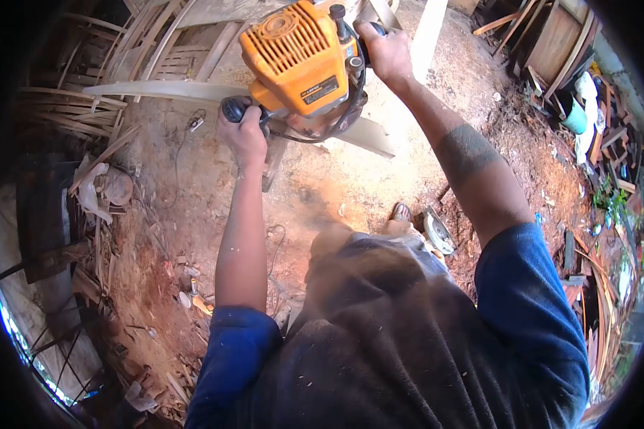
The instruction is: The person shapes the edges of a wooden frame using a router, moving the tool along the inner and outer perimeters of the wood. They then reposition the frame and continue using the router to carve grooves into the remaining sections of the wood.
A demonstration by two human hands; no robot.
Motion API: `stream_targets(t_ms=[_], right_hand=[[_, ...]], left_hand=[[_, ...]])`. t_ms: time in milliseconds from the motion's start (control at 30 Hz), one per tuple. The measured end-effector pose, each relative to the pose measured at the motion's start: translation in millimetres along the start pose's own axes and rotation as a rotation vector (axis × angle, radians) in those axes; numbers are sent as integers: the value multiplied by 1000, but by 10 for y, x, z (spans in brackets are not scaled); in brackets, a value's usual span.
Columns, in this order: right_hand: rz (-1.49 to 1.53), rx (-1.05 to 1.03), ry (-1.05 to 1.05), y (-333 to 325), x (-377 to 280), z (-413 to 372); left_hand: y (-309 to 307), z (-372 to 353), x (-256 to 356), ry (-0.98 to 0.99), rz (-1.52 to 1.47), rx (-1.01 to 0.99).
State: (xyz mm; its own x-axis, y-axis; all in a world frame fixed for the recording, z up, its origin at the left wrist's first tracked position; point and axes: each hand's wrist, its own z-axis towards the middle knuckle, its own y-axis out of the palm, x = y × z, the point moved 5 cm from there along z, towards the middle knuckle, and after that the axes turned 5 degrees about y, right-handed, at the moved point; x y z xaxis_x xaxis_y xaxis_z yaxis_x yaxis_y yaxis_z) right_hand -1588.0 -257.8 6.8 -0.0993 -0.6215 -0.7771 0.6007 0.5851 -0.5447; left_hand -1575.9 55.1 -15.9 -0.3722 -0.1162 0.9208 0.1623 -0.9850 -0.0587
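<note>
Over sawdust-strewn ground [336, 179], the left hand [243, 136] and right hand [385, 51] clench an orange chainsaw [300, 61] by black handles.

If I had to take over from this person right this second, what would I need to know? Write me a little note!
Left hand: fingers shut round the black side handle of the orange power tool, likely a chainsaw.
Right hand: shut on the tool's rear end; the grip itself is mostly hidden.
Things: the tool sits over a pale plank above the sawdust-covered ground; a sandalled foot stands nearby.
Done: plenty of sawdust lies about.
Left: the blade and any cut are hidden under the tool, so progress cannot be told.
</note>
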Motion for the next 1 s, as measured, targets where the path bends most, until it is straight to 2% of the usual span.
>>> stream_targets(t_ms=[67, 100, 167, 233, 333, 500, 567, 600, 700, 833, 900, 1000], right_hand=[[69, -54, 37, -222, 57, -87], [292, -106, 231, -392, 45, -170], [348, -68, 238, -493, 189, -213], [410, -149, 309, -644, 261, -265], [393, -133, 304, -810, 359, -277], [413, -172, 311, -927, 449, -285], [408, -191, 325, -1045, 454, -300], [403, -305, 394, -1099, 450, -300], [389, -344, 358, -1144, 472, -263], [516, -446, 328, -1125, 562, -210], [598, -498, 372, -1187, 543, -166], [618, -446, 288, -1126, 596, -57]], left_hand=[[139, -204, 169, -90, -55, -31], [228, -294, 248, -134, -84, -50], [318, -407, 282, -87, -88, -32], [451, -554, 421, -72, -97, -12], [615, -746, 641, -78, -102, -5], [705, -867, 666, -42, -110, -43], [773, -948, 747, -77, -98, 15], [770, -972, 724, -87, -78, 15], [737, -1026, 589, -108, -142, 40], [582, -1145, 325, -103, -108, 171], [373, -1226, -21, -265, -227, 324], [265, -1212, -242, -225, -237, 43]])
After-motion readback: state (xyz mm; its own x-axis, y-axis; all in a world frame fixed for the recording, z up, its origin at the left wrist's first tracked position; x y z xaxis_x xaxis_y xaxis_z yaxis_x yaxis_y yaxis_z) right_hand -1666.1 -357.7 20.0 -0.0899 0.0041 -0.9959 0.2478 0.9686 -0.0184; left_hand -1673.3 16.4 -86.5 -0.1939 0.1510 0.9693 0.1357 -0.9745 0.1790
